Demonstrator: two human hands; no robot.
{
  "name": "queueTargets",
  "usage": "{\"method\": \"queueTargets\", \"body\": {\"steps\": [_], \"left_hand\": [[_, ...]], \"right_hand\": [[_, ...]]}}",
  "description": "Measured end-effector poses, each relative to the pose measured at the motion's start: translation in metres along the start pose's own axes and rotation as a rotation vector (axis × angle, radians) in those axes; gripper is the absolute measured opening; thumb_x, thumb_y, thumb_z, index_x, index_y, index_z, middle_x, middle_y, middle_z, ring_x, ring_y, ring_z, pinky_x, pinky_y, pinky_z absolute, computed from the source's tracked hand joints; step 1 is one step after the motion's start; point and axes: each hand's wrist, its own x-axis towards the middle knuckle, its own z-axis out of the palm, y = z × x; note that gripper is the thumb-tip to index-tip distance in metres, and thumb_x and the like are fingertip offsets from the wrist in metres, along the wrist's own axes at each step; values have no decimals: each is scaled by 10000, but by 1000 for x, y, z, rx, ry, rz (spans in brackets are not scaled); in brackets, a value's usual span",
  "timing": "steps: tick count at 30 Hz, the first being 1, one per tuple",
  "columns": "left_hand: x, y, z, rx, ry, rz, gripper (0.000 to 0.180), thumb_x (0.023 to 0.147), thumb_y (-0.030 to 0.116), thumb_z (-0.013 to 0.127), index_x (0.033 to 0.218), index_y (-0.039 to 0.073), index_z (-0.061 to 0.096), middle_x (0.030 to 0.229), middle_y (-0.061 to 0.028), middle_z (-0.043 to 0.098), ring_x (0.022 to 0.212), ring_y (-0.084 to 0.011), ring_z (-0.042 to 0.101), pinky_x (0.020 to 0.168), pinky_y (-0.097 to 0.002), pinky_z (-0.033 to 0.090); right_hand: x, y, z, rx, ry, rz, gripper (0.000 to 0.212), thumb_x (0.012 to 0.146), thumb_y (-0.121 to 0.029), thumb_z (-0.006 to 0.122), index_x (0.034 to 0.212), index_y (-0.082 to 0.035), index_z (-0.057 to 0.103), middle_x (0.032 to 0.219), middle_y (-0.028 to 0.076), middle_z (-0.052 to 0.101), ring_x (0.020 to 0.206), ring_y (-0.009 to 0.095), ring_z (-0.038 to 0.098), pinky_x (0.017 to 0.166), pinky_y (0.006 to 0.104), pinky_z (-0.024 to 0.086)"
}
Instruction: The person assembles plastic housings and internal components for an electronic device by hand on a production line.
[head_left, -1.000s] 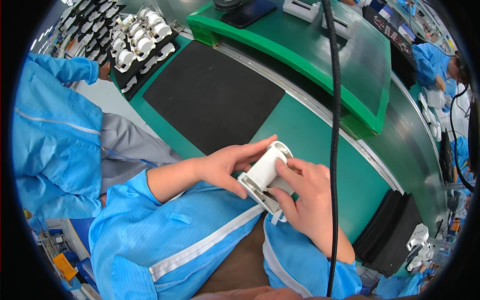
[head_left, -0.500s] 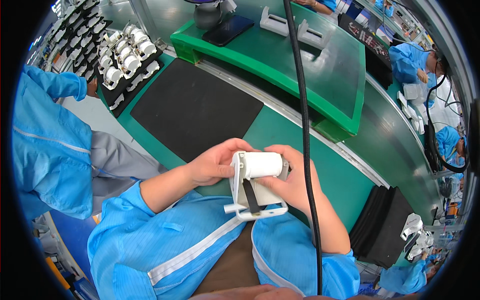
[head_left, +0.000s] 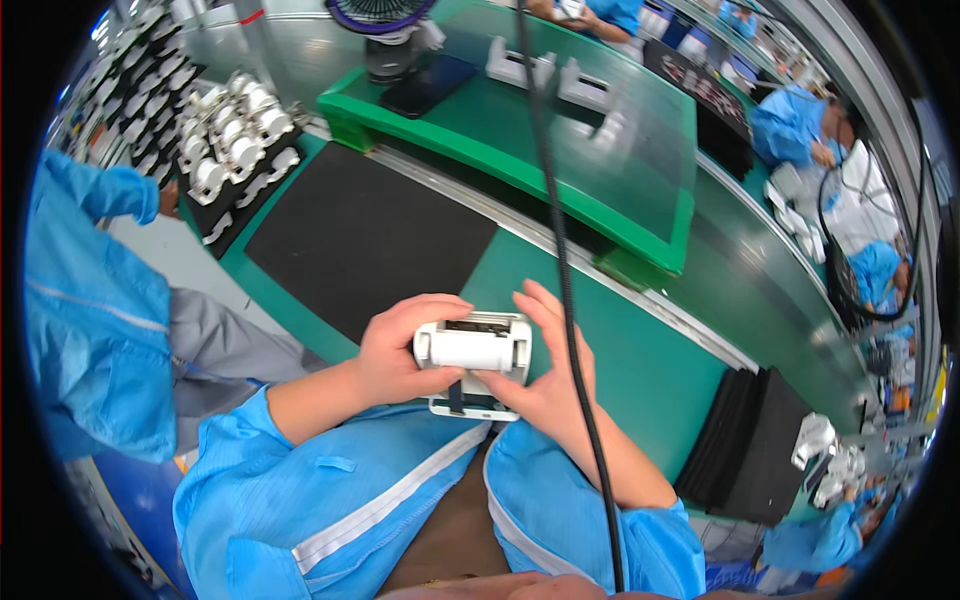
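Close to my body I hold a white plastic housing with a white cylinder [head_left: 470, 351] set across it. A short black strap [head_left: 456, 398] hangs below the cylinder, over the housing's lower frame. My left hand [head_left: 398, 345] grips the left end, fingers over the top edge and thumb along the bottom of the cylinder. At the right end, my right hand [head_left: 548, 375] presses its thumb under the cylinder, while its fingers are raised beside the housing. The underside of the housing is hidden.
A black mat [head_left: 370, 235] lies on the green bench. Behind it stands a green-edged raised shelf [head_left: 500, 150] with a fan, a dark phone and white brackets. Black pads [head_left: 745, 440] are stacked at right. A tray of white parts [head_left: 235, 150] and a co-worker [head_left: 100, 320] are at left. A black cable [head_left: 565, 290] hangs in front.
The housing has tilted, so its top side with a dark slot now shows above the cylinder. My right fingers have lifted partly off its end. The whole view has shifted a little.
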Motion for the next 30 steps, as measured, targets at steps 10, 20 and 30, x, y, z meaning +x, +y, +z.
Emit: {"method": "queueTargets", "body": {"steps": [10,20,30], "left_hand": [[8,13,12,227,60,311,648,667,168,866,1207,-16,560,1190,-226,580,1045,-352,620,857,-413,529],[13,17,14,193,102,258,598,640,125,841,1172,-8,605,1122,-184,620,945,-320,645,811,-385,540],[24,14,53,-134,-374,-46,873,739,227,775,1454,-6,332,1432,-200,418,1319,-354,434,1029,-429,432]], "right_hand": [[-15,9,0,95,127,-284,618,652,-169,870,1161,59,605,1128,250,654,1019,379,671,873,418,553],[-29,7,2,162,55,0,763,642,-184,886,1287,32,540,1284,276,569,1134,389,618,953,400,512],[-69,0,-94,-199,102,213,634,731,-218,801,1291,-36,565,1222,198,631,1108,350,638,908,380,530]]}}
